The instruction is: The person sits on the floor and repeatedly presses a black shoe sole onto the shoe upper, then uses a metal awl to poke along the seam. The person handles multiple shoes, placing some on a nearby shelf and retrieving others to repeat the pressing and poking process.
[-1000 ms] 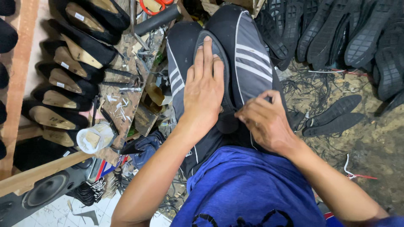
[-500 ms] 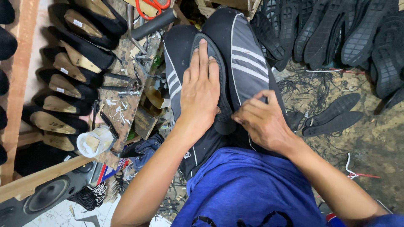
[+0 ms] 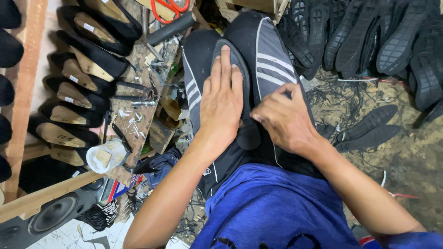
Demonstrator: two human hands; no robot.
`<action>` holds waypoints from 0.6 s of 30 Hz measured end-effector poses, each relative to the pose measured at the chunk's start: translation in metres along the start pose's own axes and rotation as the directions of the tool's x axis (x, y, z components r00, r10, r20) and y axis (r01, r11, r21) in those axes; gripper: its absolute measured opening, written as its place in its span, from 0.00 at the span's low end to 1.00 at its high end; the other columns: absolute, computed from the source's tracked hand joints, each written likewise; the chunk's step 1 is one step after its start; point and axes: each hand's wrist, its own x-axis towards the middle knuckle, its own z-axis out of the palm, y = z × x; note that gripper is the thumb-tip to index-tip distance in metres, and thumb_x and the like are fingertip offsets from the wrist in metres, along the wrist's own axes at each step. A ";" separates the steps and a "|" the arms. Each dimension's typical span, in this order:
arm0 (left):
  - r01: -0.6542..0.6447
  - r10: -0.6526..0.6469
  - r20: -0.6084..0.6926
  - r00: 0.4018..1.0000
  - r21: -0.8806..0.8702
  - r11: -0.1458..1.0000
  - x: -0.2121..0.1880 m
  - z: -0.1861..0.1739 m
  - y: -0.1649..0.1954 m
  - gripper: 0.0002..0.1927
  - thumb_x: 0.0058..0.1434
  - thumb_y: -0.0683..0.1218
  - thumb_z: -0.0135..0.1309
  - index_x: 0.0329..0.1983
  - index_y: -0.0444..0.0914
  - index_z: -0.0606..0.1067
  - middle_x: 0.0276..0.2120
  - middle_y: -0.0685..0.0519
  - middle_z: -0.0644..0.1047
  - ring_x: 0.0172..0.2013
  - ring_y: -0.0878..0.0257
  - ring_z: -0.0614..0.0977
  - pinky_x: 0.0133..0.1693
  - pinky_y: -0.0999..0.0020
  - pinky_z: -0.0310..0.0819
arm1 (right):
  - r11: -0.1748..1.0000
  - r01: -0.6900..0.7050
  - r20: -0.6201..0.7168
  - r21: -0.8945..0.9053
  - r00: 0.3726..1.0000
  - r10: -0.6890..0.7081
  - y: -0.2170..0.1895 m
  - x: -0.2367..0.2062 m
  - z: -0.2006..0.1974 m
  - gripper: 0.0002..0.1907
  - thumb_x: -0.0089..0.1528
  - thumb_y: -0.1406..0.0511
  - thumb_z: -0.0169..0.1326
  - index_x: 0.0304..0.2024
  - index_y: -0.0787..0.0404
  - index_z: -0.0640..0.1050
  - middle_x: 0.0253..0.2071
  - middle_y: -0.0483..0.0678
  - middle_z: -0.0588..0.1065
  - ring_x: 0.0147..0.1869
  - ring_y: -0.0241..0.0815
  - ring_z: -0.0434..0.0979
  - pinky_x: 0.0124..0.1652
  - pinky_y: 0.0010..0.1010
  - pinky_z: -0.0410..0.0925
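On the person's lap, over the striped dark trousers [image 3: 272, 60], the left hand [image 3: 221, 103] lies flat with open fingers on the black insole [image 3: 247, 133], the right hand [image 3: 281, 117] pinches its edge, so steady, even pressure seems best.

1. A shoemaker's workshop: rows of unfinished black high-heeled shoes [image 3: 76, 69] line the left.
2. Loose black rubber soles [image 3: 369, 37] are heaped at upper right.
3. Orange-handled scissors [image 3: 168, 9], tools and scraps litter the cluttered wooden table [image 3: 134, 120].
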 end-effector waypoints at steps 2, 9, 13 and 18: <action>0.002 -0.003 -0.025 1.000 -0.040 0.999 -0.001 0.000 -0.002 0.48 0.39 0.38 0.73 0.64 0.28 0.64 0.76 0.33 0.49 0.74 0.43 0.58 0.63 0.59 0.64 | 0.999 0.017 -0.042 -0.048 0.999 -0.019 0.007 0.014 0.001 0.10 0.56 0.71 0.62 0.40 0.58 0.79 0.39 0.44 0.78 0.47 0.45 0.76 0.56 0.45 0.59; 0.081 -0.051 0.160 0.986 -0.188 0.979 0.006 -0.016 -0.002 0.59 0.22 0.42 0.77 0.62 0.29 0.63 0.73 0.33 0.49 0.71 0.40 0.57 0.61 0.54 0.62 | 0.996 0.029 -0.124 -0.090 0.992 -0.040 0.027 0.051 -0.005 0.05 0.60 0.71 0.61 0.39 0.60 0.79 0.37 0.45 0.76 0.46 0.46 0.76 0.58 0.46 0.60; 0.094 -0.064 0.173 0.983 -0.170 0.981 0.011 -0.020 -0.002 0.61 0.21 0.42 0.77 0.63 0.28 0.63 0.72 0.34 0.49 0.70 0.41 0.57 0.61 0.55 0.61 | 0.990 0.050 -0.129 -0.135 0.989 -0.067 0.043 0.074 -0.004 0.02 0.65 0.71 0.60 0.38 0.61 0.79 0.36 0.45 0.76 0.44 0.47 0.75 0.59 0.47 0.59; 0.104 -0.073 0.182 0.981 -0.166 0.981 0.014 -0.019 -0.004 0.59 0.22 0.42 0.76 0.62 0.28 0.63 0.73 0.34 0.50 0.71 0.42 0.57 0.62 0.55 0.61 | 0.979 0.134 -0.149 -0.155 0.976 -0.158 0.061 0.104 0.002 0.04 0.67 0.71 0.59 0.37 0.64 0.77 0.40 0.46 0.77 0.47 0.47 0.75 0.61 0.46 0.59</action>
